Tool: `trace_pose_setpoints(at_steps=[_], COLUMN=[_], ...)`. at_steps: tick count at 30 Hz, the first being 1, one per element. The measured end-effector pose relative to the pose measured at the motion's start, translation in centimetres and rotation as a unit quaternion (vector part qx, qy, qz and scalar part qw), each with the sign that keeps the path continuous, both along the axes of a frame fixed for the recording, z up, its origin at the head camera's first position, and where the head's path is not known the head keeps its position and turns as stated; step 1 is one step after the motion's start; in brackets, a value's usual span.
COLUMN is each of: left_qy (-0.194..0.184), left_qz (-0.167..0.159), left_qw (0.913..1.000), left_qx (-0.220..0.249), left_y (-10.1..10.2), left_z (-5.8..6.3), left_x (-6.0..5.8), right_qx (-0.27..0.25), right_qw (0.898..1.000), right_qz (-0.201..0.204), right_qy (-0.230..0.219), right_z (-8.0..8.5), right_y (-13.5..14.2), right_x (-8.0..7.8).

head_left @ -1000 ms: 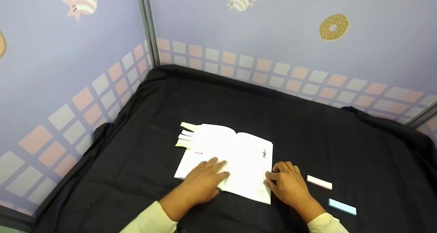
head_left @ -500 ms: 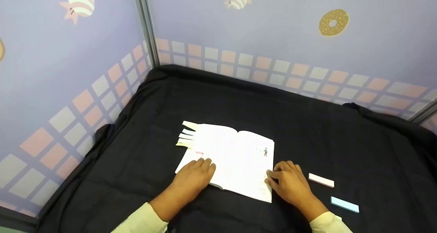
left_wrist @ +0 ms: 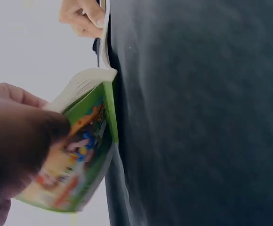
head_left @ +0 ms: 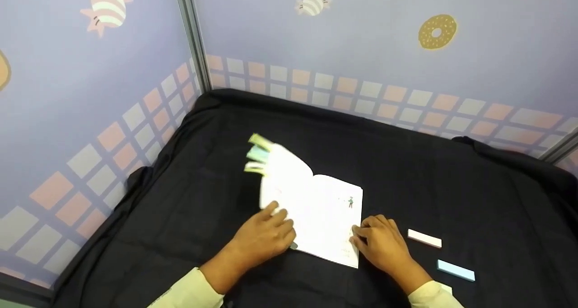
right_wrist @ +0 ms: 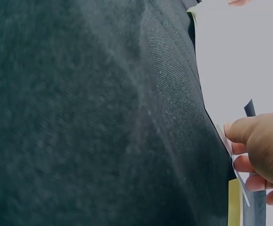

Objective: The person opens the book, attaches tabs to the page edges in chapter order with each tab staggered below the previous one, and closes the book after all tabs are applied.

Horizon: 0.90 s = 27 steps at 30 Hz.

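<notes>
An open book (head_left: 334, 217) with white pages lies on the black cloth, its left half tilted up. Several coloured sticky tabs (head_left: 258, 153) stick out from the far left edge. My left hand (head_left: 266, 231) grips the raised left half near its lower edge; in the left wrist view the thumb lies over the green picture cover (left_wrist: 75, 160). At the right page edge, my right hand (head_left: 381, 242) pinches the pages, and the right wrist view shows the thumb (right_wrist: 240, 129) on top with the fingers curled beneath.
Right of the right hand lie a pinkish-white strip pad (head_left: 424, 238) and a blue strip pad (head_left: 456, 270). A pale yellow piece (head_left: 447, 289) shows beside the right sleeve. Patterned walls (head_left: 316, 41) border the black cloth (head_left: 203, 163) at the back and left.
The left hand has gone from lying flat on the left page to gripping that half. The left half with its tabs has risen and tilted rightward. The right hand has stayed put.
</notes>
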<state>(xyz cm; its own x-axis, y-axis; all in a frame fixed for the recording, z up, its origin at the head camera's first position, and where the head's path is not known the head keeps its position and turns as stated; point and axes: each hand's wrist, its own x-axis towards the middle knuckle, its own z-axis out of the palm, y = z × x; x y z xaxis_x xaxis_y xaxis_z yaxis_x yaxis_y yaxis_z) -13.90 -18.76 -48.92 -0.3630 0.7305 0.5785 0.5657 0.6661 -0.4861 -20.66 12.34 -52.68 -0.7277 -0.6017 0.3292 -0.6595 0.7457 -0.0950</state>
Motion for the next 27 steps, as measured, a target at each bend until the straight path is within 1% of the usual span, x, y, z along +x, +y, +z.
trace_pose_setpoints(at_steps=[2,3,5,8,11,14,17,21,27], left_qy=[0.024,0.037,0.053,0.065,0.068,0.066,0.053,0.038,0.027], left_qz=[-0.024,-0.031,-0.041,-0.046,-0.042,-0.038,-0.042,-0.046,-0.039], left_qw=[0.9994,0.9988,0.9973,0.9948,0.9905,0.9827,0.9769,0.9751,0.9752], left_qx=[-0.003,-0.012,-0.030,-0.063,-0.112,-0.169,-0.203,-0.214,-0.216], left_y=[0.7,1.1,1.9,3.2,4.4,5.5,6.2,7.1,8.2], left_z=[0.3,0.3,0.5,0.6,0.6,0.6,0.4,0.1,-0.6], left_x=[-0.1,-0.1,-0.3,-0.5,-0.6,-0.6,-0.6,-0.6,-0.5], right_qx=[0.000,0.001,0.003,0.002,-0.005,-0.013,-0.019,-0.024,-0.013], right_qw=[1.000,1.000,1.000,1.000,1.000,1.000,0.999,0.999,0.999], right_qz=[-0.001,-0.001,-0.003,-0.012,-0.022,-0.024,-0.022,-0.025,-0.034], right_qy=[0.003,0.004,0.005,0.005,0.006,0.008,0.015,0.021,0.026], right_z=[0.0,0.0,-0.1,-0.3,-0.4,-0.5,-0.5,-0.6,-0.8], right_y=[0.0,0.0,-0.1,-0.2,-0.2,-0.2,-0.1,0.0,0.0], right_x=[0.1,0.2,0.3,0.4,0.4,0.5,0.7,0.8,0.8])
